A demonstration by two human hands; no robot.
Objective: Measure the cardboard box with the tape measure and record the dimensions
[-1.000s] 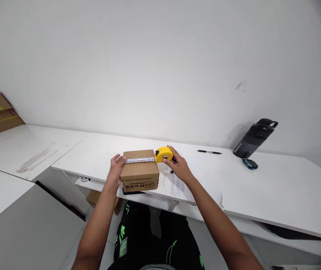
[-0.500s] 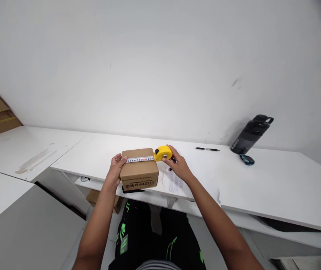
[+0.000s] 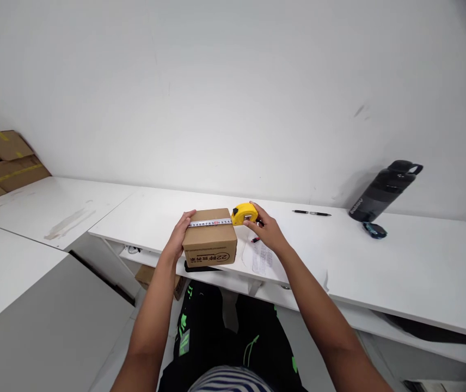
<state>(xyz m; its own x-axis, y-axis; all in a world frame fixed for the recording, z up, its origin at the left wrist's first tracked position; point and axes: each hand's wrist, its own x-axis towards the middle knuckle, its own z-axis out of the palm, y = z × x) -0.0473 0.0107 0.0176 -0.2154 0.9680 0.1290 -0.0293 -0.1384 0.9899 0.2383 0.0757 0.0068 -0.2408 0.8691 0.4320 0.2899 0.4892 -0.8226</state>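
Note:
A small brown cardboard box [image 3: 210,237] with dark printing on its front sits near the table's front edge. Across its top lies the white blade of a yellow tape measure [image 3: 244,213], drawn out from left to right. My left hand [image 3: 181,234] is closed around the box's left side, its thumb by the blade's end; the end hook is hidden. At the box's right edge, my right hand [image 3: 268,227] grips the tape measure's case, fingers behind it and thumb in front.
A written paper sheet [image 3: 263,258] and a red-tipped pen [image 3: 255,239] lie under my right hand. Farther right are a black pen [image 3: 311,213], a dark bottle [image 3: 384,190] and a small dark blue object [image 3: 374,230]. Cardboard boxes [image 3: 16,169] stand at far left.
The view has shifted, so the scene sits farther right. My left hand's fingers have moved up along the box's side. The blade still lies across the box top.

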